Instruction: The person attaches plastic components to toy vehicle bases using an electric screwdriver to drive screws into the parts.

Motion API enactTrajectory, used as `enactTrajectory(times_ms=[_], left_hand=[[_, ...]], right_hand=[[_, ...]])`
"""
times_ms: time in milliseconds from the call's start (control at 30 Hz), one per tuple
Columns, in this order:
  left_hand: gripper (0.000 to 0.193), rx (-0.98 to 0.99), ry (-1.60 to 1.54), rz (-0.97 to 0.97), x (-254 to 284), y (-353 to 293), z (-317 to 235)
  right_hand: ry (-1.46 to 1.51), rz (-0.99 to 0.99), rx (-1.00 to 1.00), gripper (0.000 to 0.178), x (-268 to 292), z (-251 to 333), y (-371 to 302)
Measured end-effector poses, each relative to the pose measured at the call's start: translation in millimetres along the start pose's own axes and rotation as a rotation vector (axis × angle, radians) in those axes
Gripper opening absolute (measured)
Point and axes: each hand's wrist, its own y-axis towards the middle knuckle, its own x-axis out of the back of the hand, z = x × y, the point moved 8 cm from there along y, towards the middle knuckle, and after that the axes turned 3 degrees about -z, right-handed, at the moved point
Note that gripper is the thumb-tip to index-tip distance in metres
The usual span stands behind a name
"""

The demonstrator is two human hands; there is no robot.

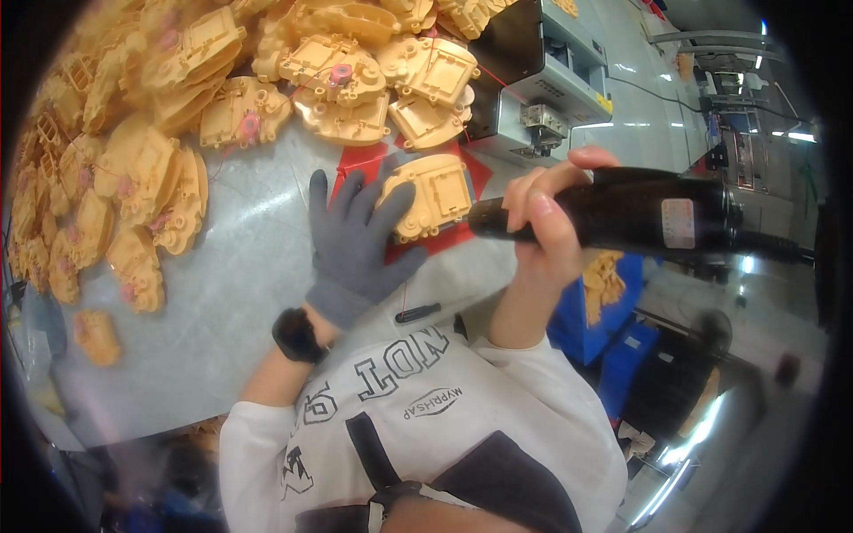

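Observation:
A yellow plastic housing sits on a red fixture on the grey table. My left hand, in a grey glove, lies at the housing's left side with its fingers spread. Its index finger touches the housing's edge, and its thumb rests below, over the fixture. From the right, my right hand, bare, grips a black electric screwdriver by its front part. The screwdriver lies almost level, its nose at the housing's right edge. I cannot make out whether its tip touches a screw.
Heaped yellow housings cover the far and left table, several bearing pink round parts. A grey machine stands at the far right. A small black tool lies near my body. Right and below is a blue bin with yellow parts.

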Motion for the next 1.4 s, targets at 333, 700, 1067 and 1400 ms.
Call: enactTrajectory(times_ms=[333, 700, 1067, 1400], left_hand=[[0.066, -0.013, 0.005, -0.007, 0, -1, 1], [0.065, 0.002, 0.006, 0.031, -1, 0, 1], [0.062, 0.016, 0.002, 0.038, -2, 0, 4], [0.060, 0.015, -0.009, 0.018, -1, -2, 4]], right_hand=[[0.000, 0.022, 0.023, 0.043, -2, 0, 1], [0.064, 0.005, 0.036, 0.041, -2, 0, 3], [0.070, 0.056, 0.023, 0.036, -5, -9, -1], [0.160, 0.094, 0.062, 0.043, -6, -8, -2]])
